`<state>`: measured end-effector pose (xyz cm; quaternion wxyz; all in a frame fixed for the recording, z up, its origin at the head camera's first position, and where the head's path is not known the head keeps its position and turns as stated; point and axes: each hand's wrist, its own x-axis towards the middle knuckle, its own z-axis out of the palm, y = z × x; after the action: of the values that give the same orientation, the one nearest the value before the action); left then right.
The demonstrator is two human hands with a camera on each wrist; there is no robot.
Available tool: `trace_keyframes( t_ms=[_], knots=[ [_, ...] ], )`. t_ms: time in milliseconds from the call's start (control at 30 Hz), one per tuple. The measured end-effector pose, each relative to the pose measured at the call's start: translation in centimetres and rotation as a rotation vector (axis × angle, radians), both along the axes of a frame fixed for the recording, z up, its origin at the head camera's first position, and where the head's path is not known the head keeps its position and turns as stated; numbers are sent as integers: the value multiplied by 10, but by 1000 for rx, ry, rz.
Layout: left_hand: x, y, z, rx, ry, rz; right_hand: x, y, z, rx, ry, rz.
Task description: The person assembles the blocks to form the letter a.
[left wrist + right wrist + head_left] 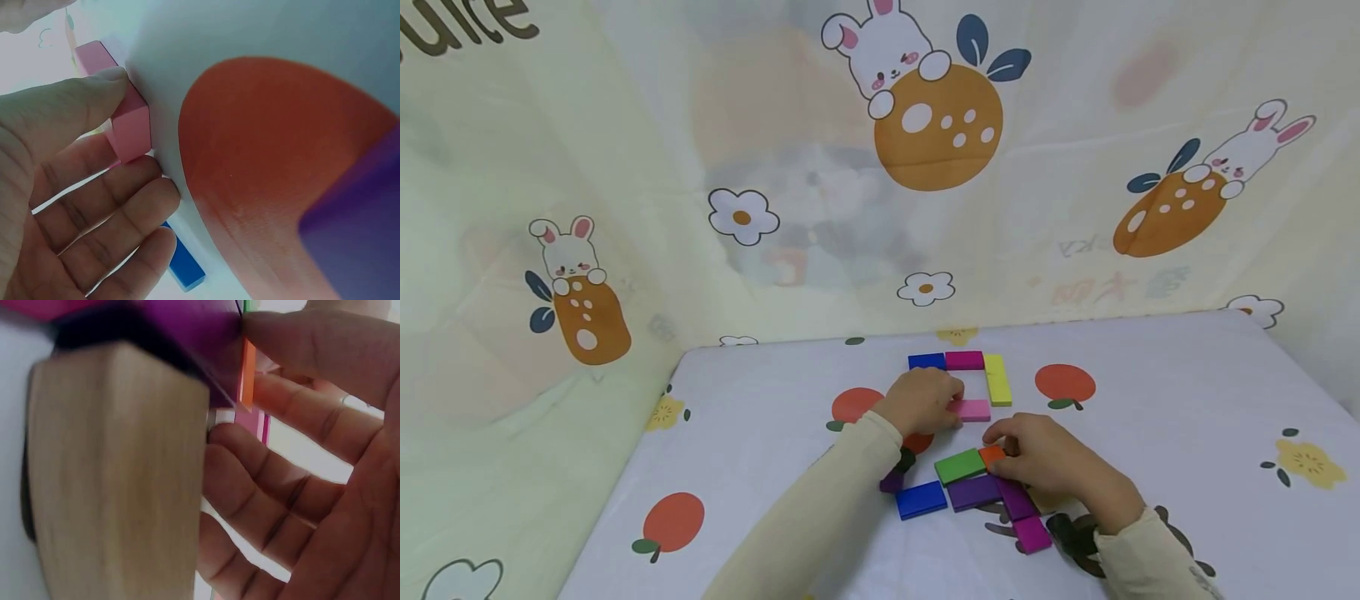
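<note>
My left hand (920, 400) pinches a pink block (974, 410) between thumb and forefinger; in the left wrist view its other fingers lie loosely bent beyond the pink block (134, 122). That block is one side of a small outline with a blue block (927, 361), a magenta block (964, 360) and a yellow block (997, 380). Nearer the front, my right hand (1056, 457) holds an orange block (991, 456) by thumb and forefinger, at the end of a green block (959, 466). The right palm covers part of a plain wooden block (119, 475).
Around the right hand lie a purple block (974, 492), a blue block (921, 500), a violet block (1017, 500) and a magenta block (1032, 534). A dark purple block (891, 482) shows beside the left sleeve (820, 508). A printed cloth (760, 442) covers the table.
</note>
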<state>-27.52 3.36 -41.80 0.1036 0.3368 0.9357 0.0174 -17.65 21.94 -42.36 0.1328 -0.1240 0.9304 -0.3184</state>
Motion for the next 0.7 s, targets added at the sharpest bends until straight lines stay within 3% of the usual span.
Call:
trace_keyframes(
  t_ms=[300,700],
  knots=[
    [1,0,1,-6,-2,-1,-3,-6,2,81,53,-34],
    [2,0,2,-10,-3,-2,-6,4,2,127,42,-81]
  ],
)
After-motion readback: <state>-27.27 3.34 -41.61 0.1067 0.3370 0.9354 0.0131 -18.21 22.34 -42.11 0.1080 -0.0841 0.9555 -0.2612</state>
